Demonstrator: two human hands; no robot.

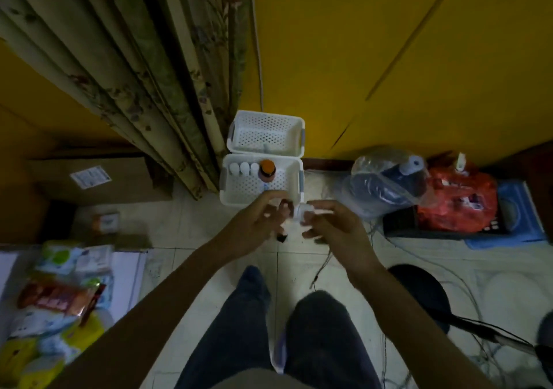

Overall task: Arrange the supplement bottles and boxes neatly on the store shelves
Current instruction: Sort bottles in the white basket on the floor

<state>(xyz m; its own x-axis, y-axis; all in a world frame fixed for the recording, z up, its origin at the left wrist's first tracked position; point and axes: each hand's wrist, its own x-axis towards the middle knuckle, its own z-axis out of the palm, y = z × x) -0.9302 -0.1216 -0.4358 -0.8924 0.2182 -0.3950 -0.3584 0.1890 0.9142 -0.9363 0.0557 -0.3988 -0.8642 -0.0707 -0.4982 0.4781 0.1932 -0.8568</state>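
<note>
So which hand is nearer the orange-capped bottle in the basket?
Left. The left hand is just below the orange-capped bottle, over the basket's near rim; the right hand sits below and further right, holding something small and white.

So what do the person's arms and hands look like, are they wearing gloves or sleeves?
No gloves and no sleeves in view: the left hand and right hand are bare, and both forearms are uncovered up to the edge of the picture. No watch, ring or bracelet shows, though the light is dim. Below them, dark blue trousers cover the legs.

Both hands, left hand (257, 224) and right hand (329, 224), fumble a small white bottle (299, 213) over the white perforated plastic basket (239, 191) holding an orange-capped brown bottle (267, 171).
</note>
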